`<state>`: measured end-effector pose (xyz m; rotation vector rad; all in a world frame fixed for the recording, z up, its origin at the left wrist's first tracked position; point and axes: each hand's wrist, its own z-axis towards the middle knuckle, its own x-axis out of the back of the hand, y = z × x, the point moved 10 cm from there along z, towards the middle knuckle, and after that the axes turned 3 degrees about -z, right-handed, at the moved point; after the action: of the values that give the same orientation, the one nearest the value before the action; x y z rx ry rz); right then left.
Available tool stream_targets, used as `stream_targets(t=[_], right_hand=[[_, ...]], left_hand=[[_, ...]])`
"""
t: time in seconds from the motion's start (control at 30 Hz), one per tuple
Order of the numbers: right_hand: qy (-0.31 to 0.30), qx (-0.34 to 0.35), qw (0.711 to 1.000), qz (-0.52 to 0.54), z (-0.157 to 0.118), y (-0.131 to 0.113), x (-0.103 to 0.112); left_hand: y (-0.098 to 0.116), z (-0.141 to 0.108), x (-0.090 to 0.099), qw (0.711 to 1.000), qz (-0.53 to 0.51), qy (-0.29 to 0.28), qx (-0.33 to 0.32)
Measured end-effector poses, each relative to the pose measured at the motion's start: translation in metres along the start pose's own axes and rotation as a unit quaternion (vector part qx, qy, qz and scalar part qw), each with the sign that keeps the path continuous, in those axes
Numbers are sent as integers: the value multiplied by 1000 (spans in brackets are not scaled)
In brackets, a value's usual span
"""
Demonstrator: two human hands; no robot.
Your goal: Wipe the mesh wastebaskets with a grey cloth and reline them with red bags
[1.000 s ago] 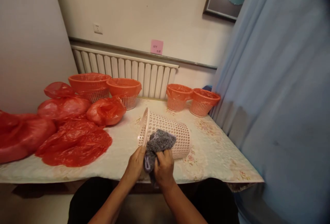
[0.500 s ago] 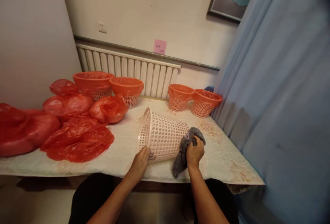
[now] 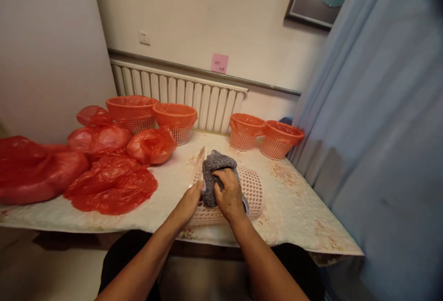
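A pale pink perforated plastic wastebasket (image 3: pixel 253 190) lies on its side on the cloth-covered table, its mouth toward the left. My left hand (image 3: pixel 188 203) grips its rim at the near side, the thumb along the edge. Bunched under my right hand (image 3: pixel 229 195) is a grey cloth (image 3: pixel 218 158), pressed against the basket's side close to the rim. The fingers of this hand are curled into the cloth. Cloth and hand cover much of the basket's middle.
Two lined wastebaskets (image 3: pixel 176 121) stand at the back left and two more (image 3: pixel 246 135) at the back right. Red plastic bags (image 3: pixel 114 185) are heaped on the left of the table (image 3: pixel 304 218). A radiator (image 3: pixel 204 98) runs behind; a blue curtain (image 3: pixel 367 130) hangs at right.
My right hand has moved the cloth leftward along the basket, from its base end to near the rim. My left hand still holds the rim. The view has shifted slightly.
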<state>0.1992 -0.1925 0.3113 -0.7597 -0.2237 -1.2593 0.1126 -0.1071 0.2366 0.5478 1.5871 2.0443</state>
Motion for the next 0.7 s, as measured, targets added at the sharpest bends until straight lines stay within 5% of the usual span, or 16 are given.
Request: stream_targets(t=[0.27, 0.43, 0.7], right_hand=[[6, -22, 1000, -8, 6, 15, -6], [-11, -14, 1000, -22, 1, 2, -8], [-9, 15, 994, -110, -90, -12, -43]], left_hand=[[-54, -45, 9, 997, 22, -77, 22], [-56, -38, 14, 999, 45, -25, 6], [-52, -22, 16, 998, 54, 21, -15]])
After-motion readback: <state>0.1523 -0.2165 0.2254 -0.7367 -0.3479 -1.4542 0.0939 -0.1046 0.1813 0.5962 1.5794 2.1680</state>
